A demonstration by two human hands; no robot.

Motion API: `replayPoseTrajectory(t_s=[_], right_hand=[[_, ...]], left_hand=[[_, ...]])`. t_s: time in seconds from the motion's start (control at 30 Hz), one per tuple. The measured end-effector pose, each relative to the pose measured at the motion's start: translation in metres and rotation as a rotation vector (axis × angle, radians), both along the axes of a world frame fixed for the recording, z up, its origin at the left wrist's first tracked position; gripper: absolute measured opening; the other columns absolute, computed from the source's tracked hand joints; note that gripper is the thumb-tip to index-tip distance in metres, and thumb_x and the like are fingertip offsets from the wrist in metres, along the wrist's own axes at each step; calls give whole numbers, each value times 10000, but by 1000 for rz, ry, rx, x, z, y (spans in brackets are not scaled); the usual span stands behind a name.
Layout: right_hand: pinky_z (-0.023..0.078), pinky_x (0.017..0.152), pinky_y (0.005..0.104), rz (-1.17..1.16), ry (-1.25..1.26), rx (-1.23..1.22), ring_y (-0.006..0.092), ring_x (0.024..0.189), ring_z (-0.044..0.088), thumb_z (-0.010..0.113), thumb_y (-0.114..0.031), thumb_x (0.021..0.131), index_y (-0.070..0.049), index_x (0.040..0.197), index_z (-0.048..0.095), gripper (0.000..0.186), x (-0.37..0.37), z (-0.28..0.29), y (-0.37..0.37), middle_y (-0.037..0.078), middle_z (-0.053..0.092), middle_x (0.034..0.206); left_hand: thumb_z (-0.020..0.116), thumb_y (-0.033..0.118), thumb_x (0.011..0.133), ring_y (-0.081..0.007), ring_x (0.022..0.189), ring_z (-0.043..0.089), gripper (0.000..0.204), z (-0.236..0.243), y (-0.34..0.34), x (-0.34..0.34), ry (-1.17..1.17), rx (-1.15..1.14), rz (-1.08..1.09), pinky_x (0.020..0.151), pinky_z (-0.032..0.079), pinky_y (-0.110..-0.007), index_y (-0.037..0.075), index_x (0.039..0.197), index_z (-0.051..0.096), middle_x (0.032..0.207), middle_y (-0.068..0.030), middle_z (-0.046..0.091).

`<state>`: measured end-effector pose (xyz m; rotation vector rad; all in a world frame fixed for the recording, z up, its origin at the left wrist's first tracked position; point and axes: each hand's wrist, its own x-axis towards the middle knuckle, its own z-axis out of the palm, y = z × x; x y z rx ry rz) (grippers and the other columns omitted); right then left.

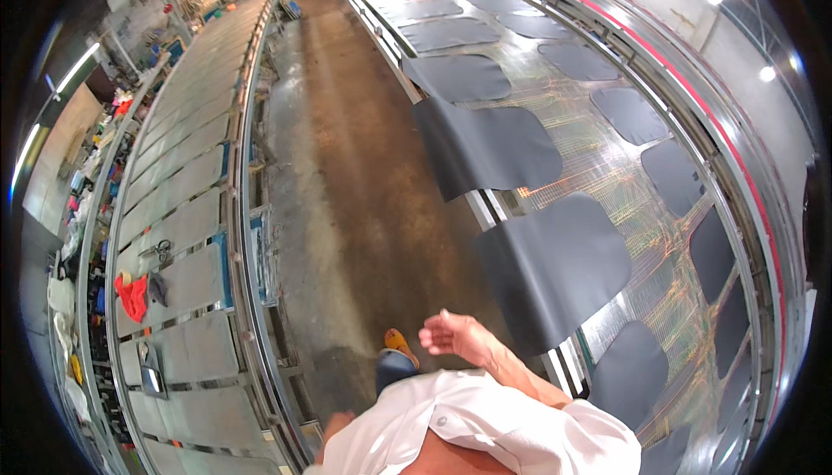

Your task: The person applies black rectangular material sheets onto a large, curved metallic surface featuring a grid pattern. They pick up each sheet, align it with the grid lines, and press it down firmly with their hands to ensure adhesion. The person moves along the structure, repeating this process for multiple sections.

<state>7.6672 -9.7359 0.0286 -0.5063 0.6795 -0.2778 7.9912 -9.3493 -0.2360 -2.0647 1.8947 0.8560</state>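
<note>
My right hand (455,336) is held out in front of my body over the aisle, its fingers loosely bent and apart, with nothing in it. Closest to it on the right is a dark grey sheet (563,267) with rounded corners, whose near part hangs over the table's side rail; hand and sheet are apart. Another such sheet (503,150) droops over the same edge farther on. Low at my left side, my left hand (340,424) shows only as a blurred patch, its fingers not readable.
The long right table (598,189), streaked with coloured lines, carries several more dark sheets. A long left table (186,254) holds grey panels, scissors (160,250), a red cloth (132,296) and a shiny metal object (152,371). Between them runs a brown-stained concrete floor (364,146).
</note>
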Motion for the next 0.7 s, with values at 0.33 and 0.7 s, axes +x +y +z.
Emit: replayPoseTrajectory(t_s=[0.33,0.7], right_hand=[[526,936,439,-203,-148,20,297,1075,647,432,-524,1024,2,1227,582,583,155,42,-207,183,658,1172],[550,887,431,-601,-148,165,317,1045,654,456,-558,1006,32,1266,470,645,249,29,-469,212,614,1209]], left_hand=[[629,288,955,-150,774,631,339,128,-423,236,548,-442,1102,715,502,-314,6,1141,661,910,-60,680],[632,353,971,-216,885,683,341,196,-626,238,1086,-14,1344,742,560,-346,89,1186,603,1053,-74,695]])
